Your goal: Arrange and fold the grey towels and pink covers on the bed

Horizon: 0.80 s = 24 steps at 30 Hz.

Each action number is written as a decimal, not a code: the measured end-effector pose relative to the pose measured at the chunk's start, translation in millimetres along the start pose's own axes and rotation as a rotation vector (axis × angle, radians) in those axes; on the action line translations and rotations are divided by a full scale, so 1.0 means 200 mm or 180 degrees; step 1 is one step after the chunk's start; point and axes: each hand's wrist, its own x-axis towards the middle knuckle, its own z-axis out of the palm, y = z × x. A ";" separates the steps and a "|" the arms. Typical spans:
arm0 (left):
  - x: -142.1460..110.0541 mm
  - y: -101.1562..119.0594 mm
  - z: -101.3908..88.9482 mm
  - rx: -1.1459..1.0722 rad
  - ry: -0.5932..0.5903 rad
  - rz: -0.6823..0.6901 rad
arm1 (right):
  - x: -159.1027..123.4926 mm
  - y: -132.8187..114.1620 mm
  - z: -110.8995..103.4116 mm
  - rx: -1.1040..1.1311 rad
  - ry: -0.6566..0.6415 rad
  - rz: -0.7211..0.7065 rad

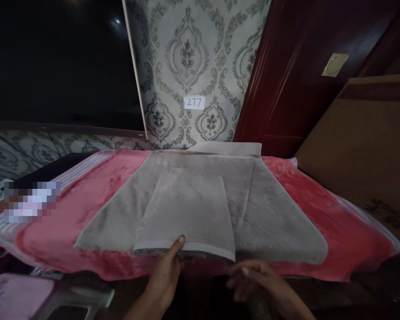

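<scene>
Your left hand (pixel 166 275) pinches the grey cloth (pixel 186 204) by its near edge; right hand (pixel 262 278) blurred, grip unclear; one-sided tugging could skew it.

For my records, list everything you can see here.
Screen: one, black, upper left.
Wall: one, grey-patterned, behind.
Label "277": one, white, on wall.
Panel: one, dark red, upper right.
Square plate: one, gold, on panel.
Cardboard box: one, brown, right.
Blanket: one, red-pink, under cloth.
Large cloth: one, grey, on blanket.
Smaller piece: one, grey, on cloth.
Flat item: one, pink, lower left.
Left hand: one, bare, thumb on piece's edge.
Right hand: one, bare, near piece's corner.
</scene>
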 end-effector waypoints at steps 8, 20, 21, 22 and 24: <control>-0.10 0.14 -0.30 0.0403 0.0539 0.0087 | 0.41 -0.53 -0.12 -0.0923 0.0749 -0.1400; -0.23 0.35 -0.58 0.0119 0.1254 -0.0069 | 1.31 -0.61 0.21 -0.2654 0.0399 -0.0866; -0.23 0.36 -0.58 0.0077 0.1237 -0.0097 | 1.33 -0.61 0.22 -0.2664 0.0352 -0.0813; -0.23 0.35 -0.58 0.0028 0.1212 -0.0145 | 1.34 -0.60 0.22 -0.2665 0.0309 -0.0757; -0.24 0.34 -0.57 -0.0043 0.1169 -0.0260 | 1.34 -0.60 0.23 -0.2621 0.0227 -0.0646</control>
